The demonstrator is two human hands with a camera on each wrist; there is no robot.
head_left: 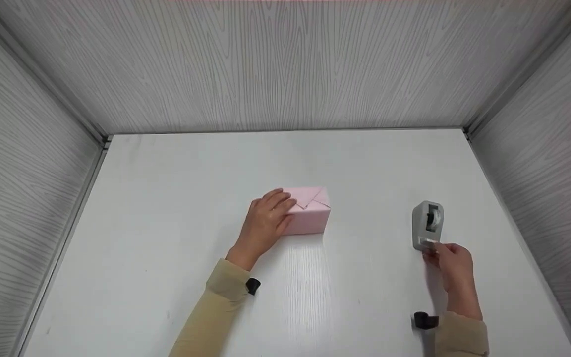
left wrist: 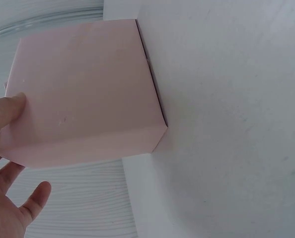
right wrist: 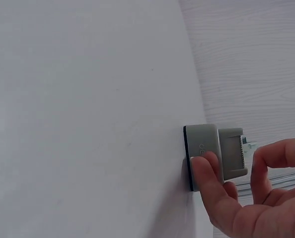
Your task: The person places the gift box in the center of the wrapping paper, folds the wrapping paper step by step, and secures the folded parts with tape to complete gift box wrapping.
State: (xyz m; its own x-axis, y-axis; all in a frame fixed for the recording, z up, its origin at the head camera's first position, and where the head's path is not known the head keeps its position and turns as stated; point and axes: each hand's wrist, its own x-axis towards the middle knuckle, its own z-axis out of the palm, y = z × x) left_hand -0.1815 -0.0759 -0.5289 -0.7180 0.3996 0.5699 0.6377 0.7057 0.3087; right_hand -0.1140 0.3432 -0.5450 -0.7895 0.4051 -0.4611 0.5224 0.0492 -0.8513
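Observation:
A box wrapped in pink paper (head_left: 307,220) stands on the white table, folded flaps showing on its top. My left hand (head_left: 264,220) grips its left end, fingers over the top and thumb on the near side. In the left wrist view, the thumb lies against the broad pink face of the box (left wrist: 88,89). To the right stands a grey tape dispenser (head_left: 422,223) with a small roll in it. My right hand (head_left: 454,263) holds its near end with bent fingers. Past the toothed cutter, a short clear tape end (right wrist: 251,147) shows close to a bent digit.
The white table (head_left: 176,188) is bounded by grey wood-grain panels at the back (head_left: 285,64) and both sides. A black wrist device (head_left: 253,286) shows by the left cuff, and a second black device (head_left: 425,320) by the right cuff.

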